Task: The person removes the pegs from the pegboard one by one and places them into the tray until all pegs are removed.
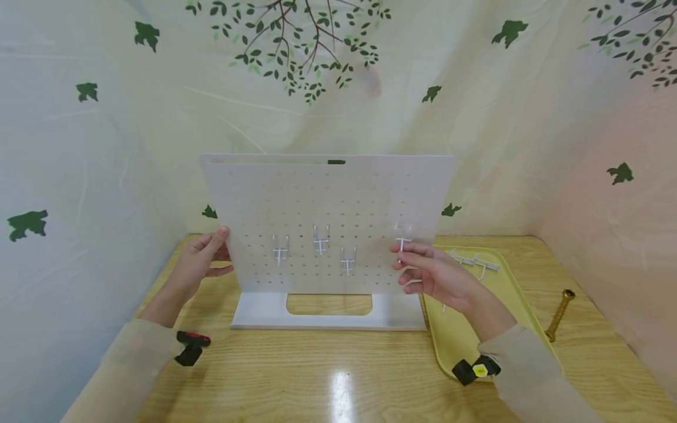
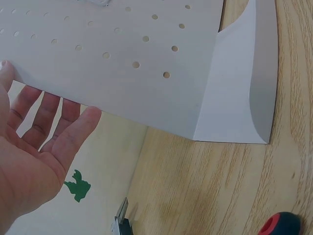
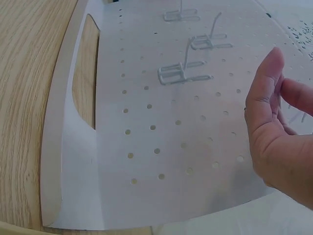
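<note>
A white pegboard (image 1: 296,205) stands upright on its base. My left hand (image 1: 195,264) grips its left edge, thumb (image 2: 6,73) on the front and fingers behind. In front of the board's right part, my right hand (image 1: 444,276) pinches a white wire hook (image 1: 403,241) by its stem, its prongs by the holes. In the right wrist view the right hand (image 3: 274,112) mostly hides that hook. Three similar hooks hang mid-board: a left one (image 1: 279,252), a middle one (image 1: 320,242) and a lower one (image 1: 347,263).
A yellow tray (image 1: 455,335) lies right of the board, with more white hooks (image 1: 483,264) at its far end. Beyond it lies a brass-coloured bar (image 1: 560,314). A pointed metal tip (image 2: 123,210) and a red-and-dark rounded end (image 2: 282,225) show in the left wrist view.
</note>
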Demonstrator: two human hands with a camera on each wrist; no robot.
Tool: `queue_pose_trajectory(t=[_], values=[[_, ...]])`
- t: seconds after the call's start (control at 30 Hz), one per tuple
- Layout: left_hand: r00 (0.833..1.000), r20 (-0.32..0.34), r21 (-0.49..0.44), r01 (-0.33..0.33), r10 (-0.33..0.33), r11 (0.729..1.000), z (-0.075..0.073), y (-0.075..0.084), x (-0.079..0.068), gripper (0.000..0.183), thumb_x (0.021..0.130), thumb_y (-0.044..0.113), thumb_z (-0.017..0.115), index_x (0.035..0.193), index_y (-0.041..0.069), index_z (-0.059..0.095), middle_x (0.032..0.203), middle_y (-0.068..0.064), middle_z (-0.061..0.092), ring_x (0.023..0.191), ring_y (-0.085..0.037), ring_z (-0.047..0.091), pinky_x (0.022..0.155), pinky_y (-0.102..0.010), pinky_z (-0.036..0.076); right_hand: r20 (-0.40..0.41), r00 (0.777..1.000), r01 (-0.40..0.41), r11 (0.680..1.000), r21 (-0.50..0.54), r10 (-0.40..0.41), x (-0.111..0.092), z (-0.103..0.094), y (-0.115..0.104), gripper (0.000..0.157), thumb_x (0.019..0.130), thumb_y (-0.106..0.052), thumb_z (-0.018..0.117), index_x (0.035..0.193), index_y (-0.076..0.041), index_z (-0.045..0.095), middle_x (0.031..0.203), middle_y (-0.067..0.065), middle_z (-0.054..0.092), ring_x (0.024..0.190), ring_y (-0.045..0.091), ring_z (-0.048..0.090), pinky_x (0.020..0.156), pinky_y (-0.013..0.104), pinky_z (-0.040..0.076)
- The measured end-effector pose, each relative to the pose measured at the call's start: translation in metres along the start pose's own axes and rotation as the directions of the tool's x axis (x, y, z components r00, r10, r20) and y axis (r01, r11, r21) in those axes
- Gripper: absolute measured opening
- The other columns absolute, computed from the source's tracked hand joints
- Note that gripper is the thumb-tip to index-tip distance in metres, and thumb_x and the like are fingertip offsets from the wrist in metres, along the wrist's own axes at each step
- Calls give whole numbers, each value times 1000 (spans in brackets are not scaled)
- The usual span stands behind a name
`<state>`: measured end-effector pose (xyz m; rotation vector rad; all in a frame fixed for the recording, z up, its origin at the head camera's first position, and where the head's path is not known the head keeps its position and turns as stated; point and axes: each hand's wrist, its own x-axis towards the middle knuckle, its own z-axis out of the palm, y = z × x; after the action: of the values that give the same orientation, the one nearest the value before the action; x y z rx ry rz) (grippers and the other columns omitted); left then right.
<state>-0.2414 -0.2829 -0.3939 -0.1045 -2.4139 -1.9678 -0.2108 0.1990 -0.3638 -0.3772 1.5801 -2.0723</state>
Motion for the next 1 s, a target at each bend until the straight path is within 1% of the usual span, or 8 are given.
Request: queue_pose_trajectory(t=[0.17, 0.4, 0.5, 0.63, 0.73, 0.83, 1.0], values=[[1000, 2, 0, -4, 4, 1000, -1, -1, 0, 49, 101, 54, 55, 106, 6, 67, 101, -8, 65, 89, -18, 67, 78, -38, 62, 4, 1000, 11, 998, -55, -11, -6, -3, -3, 29, 107, -13, 55, 134, -4, 54, 94, 0, 66, 77, 14, 68, 71, 27, 59], [1000, -3, 1, -2, 2, 1000, -1, -2, 1, 49, 101, 53, 56, 107, 7, 68, 100, -6, 68, 89, -18, 67, 78, -38, 62, 29, 999, 42, 992, -122, -38, -17, -11, -7, 21, 108, -12, 51, 126, -14, 62, 96, 0, 66, 81, 15, 70, 74, 30, 60], [1000, -3, 2, -2, 2, 1000, -2, -2, 1, 50, 101, 54, 56, 109, 6, 67, 101, -5, 67, 90, -18, 67, 78, -37, 62, 25, 998, 60, 986, -153, -57, -22, -16, -8, 21, 108, -13, 50, 125, -13, 62, 99, 1, 67, 82, 15, 71, 75, 32, 61], [1000, -1, 6, -4, 4, 1000, -2, -2, 1, 52, 101, 54, 55, 111, 5, 67, 103, -7, 66, 91, -19, 67, 78, -37, 62, -13, 998, 54, 976, -212, -58, -29, -23, -7, 21, 108, -15, 53, 127, -9, 60, 105, 3, 67, 84, 17, 71, 76, 34, 61], [1000, -2, 10, -4, 4, 1000, -1, -1, 2, 51, 101, 54, 55, 110, 6, 67, 102, -7, 66, 90, -19, 67, 78, -37, 62, -41, 998, 42, 963, -267, -55, -35, -30, -6, 26, 107, -17, 55, 130, -4, 57, 109, 6, 66, 86, 18, 70, 76, 34, 61], [1000, -1, 9, -5, 5, 1000, -1, -1, 1, 51, 101, 54, 54, 108, 6, 67, 101, -8, 66, 90, -18, 67, 78, -37, 62, -47, 996, 56, 949, -311, -74, -42, -40, -5, 29, 107, -17, 54, 131, -2, 57, 111, 7, 66, 87, 19, 70, 76, 35, 62], [1000, -5, 22, 3, -3, 1000, -1, -1, 0, 54, 100, 56, 54, 110, 4, 66, 104, -10, 66, 91, -18, 67, 79, -38, 62, -22, 994, 99, 948, -304, -111, -54, -64, -3, 24, 109, -11, 49, 129, -8, 62, 109, 4, 68, 88, 18, 71, 76, 33, 62]])
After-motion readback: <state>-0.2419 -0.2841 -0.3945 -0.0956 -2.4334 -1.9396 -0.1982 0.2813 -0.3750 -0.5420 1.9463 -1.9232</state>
